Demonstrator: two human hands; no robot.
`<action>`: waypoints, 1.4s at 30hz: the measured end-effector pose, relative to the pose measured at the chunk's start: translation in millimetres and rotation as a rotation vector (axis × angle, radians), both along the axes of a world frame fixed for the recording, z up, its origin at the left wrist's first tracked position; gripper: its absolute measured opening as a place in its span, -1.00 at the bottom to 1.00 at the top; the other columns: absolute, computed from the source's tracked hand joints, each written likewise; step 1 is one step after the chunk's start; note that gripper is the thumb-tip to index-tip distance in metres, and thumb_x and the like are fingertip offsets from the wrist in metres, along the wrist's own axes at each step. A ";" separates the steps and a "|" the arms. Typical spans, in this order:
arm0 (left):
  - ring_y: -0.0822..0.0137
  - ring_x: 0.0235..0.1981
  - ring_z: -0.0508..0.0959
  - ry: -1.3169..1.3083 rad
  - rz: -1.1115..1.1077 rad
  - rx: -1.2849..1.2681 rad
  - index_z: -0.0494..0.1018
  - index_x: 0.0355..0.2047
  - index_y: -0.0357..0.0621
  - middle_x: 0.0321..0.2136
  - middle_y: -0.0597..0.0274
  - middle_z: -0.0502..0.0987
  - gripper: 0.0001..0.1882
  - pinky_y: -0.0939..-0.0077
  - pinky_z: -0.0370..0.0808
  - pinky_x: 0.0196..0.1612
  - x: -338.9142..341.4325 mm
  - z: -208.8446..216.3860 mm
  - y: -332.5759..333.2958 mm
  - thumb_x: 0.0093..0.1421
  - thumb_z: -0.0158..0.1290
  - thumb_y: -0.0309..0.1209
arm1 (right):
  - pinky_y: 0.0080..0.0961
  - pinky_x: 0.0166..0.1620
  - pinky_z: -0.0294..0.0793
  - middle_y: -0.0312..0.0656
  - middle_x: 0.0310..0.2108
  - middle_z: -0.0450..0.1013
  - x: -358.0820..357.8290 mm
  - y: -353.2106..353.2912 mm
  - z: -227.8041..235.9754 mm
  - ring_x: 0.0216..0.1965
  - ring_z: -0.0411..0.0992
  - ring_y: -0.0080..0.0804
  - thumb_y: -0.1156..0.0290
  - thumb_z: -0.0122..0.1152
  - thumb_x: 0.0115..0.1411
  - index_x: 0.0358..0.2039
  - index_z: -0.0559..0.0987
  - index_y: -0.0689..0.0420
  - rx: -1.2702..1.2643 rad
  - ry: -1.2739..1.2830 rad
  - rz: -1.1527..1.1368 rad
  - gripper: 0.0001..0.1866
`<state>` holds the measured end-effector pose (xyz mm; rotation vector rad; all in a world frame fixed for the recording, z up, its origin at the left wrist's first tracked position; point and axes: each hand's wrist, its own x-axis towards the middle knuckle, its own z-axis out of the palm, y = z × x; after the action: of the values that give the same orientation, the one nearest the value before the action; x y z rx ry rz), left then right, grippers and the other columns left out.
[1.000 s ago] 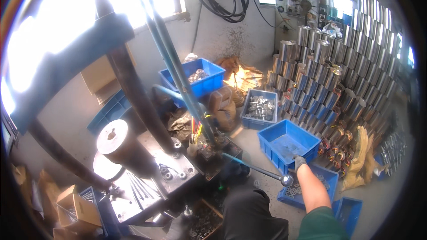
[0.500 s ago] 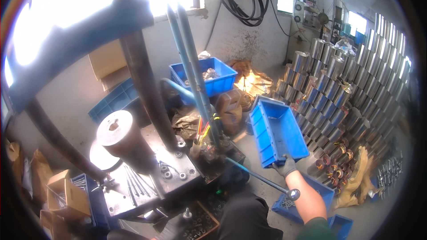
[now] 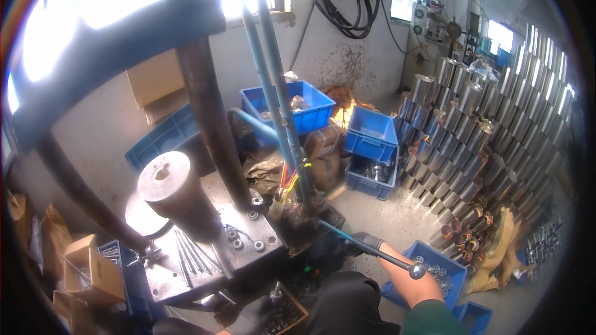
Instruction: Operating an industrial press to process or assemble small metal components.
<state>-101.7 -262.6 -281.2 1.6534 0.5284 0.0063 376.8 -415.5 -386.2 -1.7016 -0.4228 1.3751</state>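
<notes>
Head view: a workplace is seen from above, and both hands are covered by dark grey gloves.
Right hand: it is placed at the middle of the blue lever, which is seen across it; whether the fingers are closed on the lever or only near it cannot be told.
Blue lever: it is slanted downward to the right, and its end is formed by a dark shiny ball, in front of the bare forearm.
Left hand: it is found at the lower edge, blurred and in shade; the finger state cannot be told.
Small metal part: it is seen upright just beside the left hand, above the wooden tray; whether it is gripped is not clear.
Wooden tray: small dark rings are contained in it.
Metal table: a thick cylinder, thin rods and several rings are carried on it.
Floor box: this blue box is partly hidden by the right forearm, and metal pieces are held in it.
Stacked boxes: the upper blue box is supported on the lower box, where metal parts are visible.
Right side: many shiny metal cylinders are piled in rows.
</notes>
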 end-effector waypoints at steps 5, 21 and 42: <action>0.19 0.06 0.60 0.016 -0.059 -0.061 0.39 0.29 -0.10 0.03 0.06 0.58 -0.55 0.30 0.54 0.13 43.4 17.7 -1.8 0.42 0.08 -0.36 | -0.17 0.18 0.55 -0.02 0.04 0.60 -103.4 -3.1 34.8 0.08 0.57 -0.16 0.06 0.23 0.41 0.26 0.50 0.20 0.474 -0.003 0.540 -0.43; 0.33 -0.10 0.64 0.150 -0.072 0.215 0.50 0.14 -0.35 -0.09 0.03 0.66 -0.57 0.40 0.60 0.00 79.7 73.1 7.8 0.33 0.15 -0.37 | -0.13 -0.34 0.55 -0.12 -0.41 0.56 -74.2 -161.2 -24.1 -0.54 0.47 -0.31 0.15 0.23 0.32 -0.26 0.51 0.01 0.447 0.553 -0.865 -0.78; -0.16 -0.19 0.66 0.291 -0.785 1.168 0.58 -0.01 0.03 -0.16 -0.11 0.57 -0.72 -0.02 0.61 -0.12 -20.5 -48.7 37.5 0.36 -0.01 -0.26 | -0.12 0.10 0.54 0.04 0.00 0.61 -78.2 -496.0 -54.4 0.05 0.55 0.11 -0.01 0.28 0.23 0.05 0.66 0.10 -0.834 -0.799 -0.085 -0.48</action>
<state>-122.2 -225.1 -329.9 2.9430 -0.0053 -0.6122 298.6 -911.4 -440.6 -2.9218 -0.1915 0.7710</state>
